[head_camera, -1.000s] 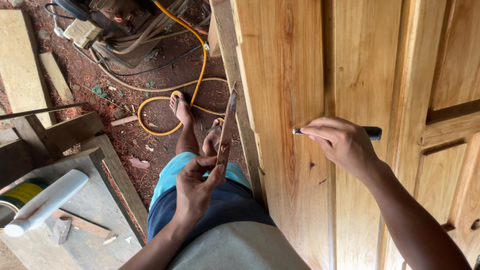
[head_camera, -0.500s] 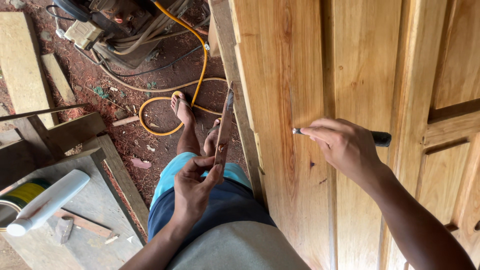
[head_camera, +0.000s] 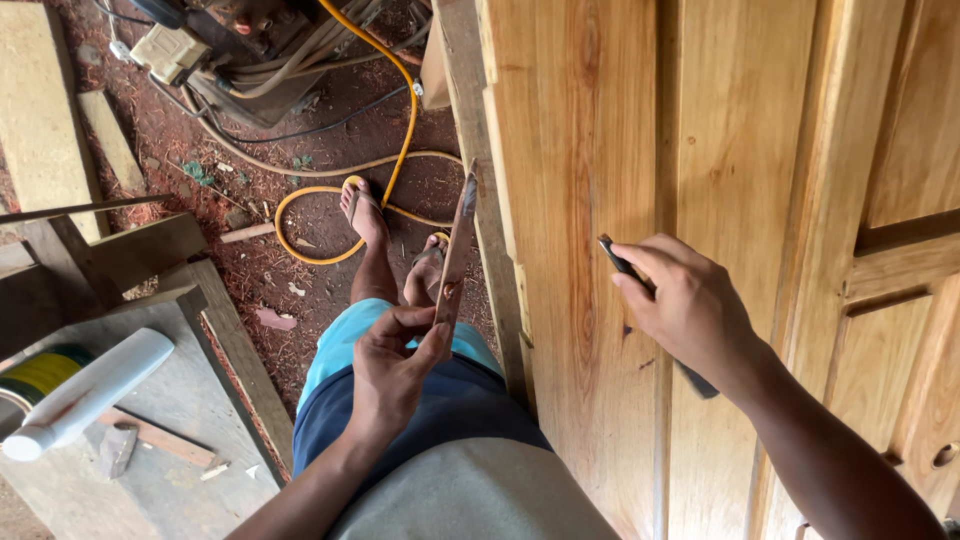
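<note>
My left hand (head_camera: 392, 368) grips a thin flat metal blade (head_camera: 455, 250) that points up and away, held over my lap beside the left edge of a wooden door (head_camera: 580, 200). My right hand (head_camera: 690, 305) rests on the door's face and holds a slim dark tool (head_camera: 625, 265) with its tip pointing up and left against the wood; the tool's dark end sticks out below my wrist. Small dark marks show on the wood just left of that hand.
A white tube (head_camera: 85, 390) and a yellow-green can (head_camera: 35, 375) lie on a grey bench (head_camera: 190, 400) at lower left. A yellow hose (head_camera: 400, 110) and cables cross the red dirt near my sandalled feet (head_camera: 362, 210). A machine (head_camera: 240, 40) stands at top.
My right hand has turned the dark tool from lying level to slanting, tip now up and left. The left hand and blade have stayed almost still.
</note>
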